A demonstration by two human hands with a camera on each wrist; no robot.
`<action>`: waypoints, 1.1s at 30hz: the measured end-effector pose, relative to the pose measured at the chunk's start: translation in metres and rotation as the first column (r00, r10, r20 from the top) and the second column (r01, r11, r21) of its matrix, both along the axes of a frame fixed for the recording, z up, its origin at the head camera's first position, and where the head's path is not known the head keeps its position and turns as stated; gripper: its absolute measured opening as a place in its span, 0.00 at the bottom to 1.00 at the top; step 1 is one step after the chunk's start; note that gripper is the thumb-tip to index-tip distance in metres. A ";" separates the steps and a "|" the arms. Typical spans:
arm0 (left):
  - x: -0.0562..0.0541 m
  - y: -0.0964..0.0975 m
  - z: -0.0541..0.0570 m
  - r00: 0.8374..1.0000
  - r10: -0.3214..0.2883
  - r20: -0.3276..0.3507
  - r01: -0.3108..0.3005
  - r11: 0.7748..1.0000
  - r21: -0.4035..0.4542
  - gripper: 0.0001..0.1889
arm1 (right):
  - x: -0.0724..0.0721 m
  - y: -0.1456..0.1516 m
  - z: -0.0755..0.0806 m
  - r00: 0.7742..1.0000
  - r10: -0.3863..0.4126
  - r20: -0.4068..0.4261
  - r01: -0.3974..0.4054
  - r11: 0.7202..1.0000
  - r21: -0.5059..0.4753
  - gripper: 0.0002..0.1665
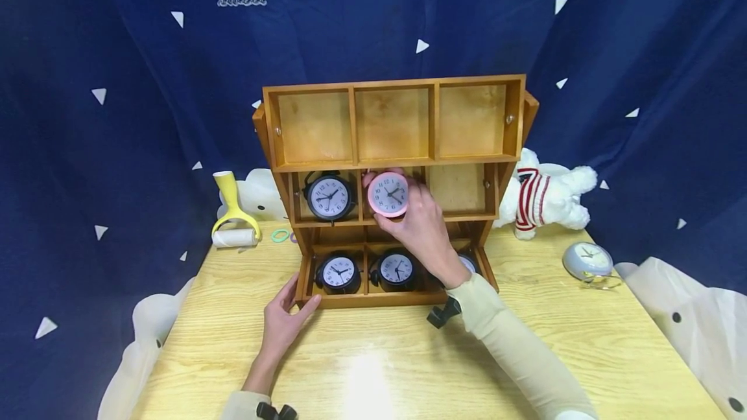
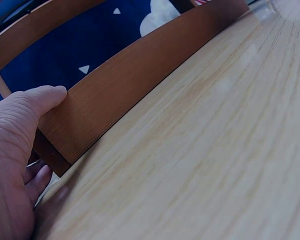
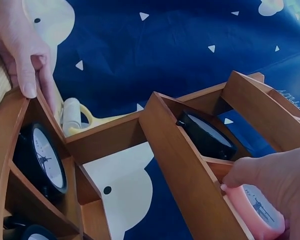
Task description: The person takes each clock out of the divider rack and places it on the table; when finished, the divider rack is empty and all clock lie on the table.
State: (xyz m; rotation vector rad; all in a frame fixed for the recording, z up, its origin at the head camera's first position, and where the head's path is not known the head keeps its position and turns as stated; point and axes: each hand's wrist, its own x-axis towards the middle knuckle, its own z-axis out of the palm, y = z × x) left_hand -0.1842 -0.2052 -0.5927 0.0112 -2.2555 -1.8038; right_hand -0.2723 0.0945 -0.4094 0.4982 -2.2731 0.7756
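Observation:
A pink twin-bell alarm clock (image 1: 388, 194) is at the centre compartment of the middle tier of a wooden three-tier shelf (image 1: 379, 301). My right hand (image 1: 421, 219) grips it from the right, thumb below its rim; the right wrist view also shows the clock (image 3: 255, 212) in that hand. At the shelf's lower left corner, my left hand (image 1: 284, 317) holds the wood, its thumb on the front board (image 2: 125, 85) and fingers round the side. A black alarm clock (image 1: 329, 197) sits left of the pink one. Black clocks (image 1: 340, 272) also occupy the bottom tier, the right one partly behind my right arm.
Left of the shelf lies a yellow-handled lint roller (image 1: 233, 212) near a green ring (image 1: 280, 236). A white plush toy (image 1: 543, 193) and a grey-blue clock (image 1: 587, 260) with glasses (image 1: 601, 282) are on the right. A dark blue curtain (image 1: 373, 24) hangs behind.

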 end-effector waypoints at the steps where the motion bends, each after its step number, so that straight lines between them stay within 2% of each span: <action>1: 0.000 0.000 0.000 1.000 -0.002 0.002 0.002 1.000 -0.001 0.41 | 0.000 0.000 0.000 1.000 -0.009 -0.004 0.009 1.000 0.003 0.51; 10: 0.001 -0.002 0.002 1.000 -0.015 -0.005 0.015 1.000 0.001 0.41 | -0.002 -0.002 0.001 0.997 -0.059 -0.043 0.060 0.998 0.021 0.47; 23: 0.001 0.000 0.002 1.000 -0.007 -0.003 0.007 1.000 -0.008 0.40 | 0.003 0.005 0.006 0.997 -0.037 -0.063 0.036 0.999 -0.017 0.43; 33: 0.002 0.000 0.002 1.000 0.004 0.002 -0.004 1.000 -0.011 0.41 | 0.011 0.011 0.009 0.999 -0.028 -0.043 0.026 0.998 -0.053 0.44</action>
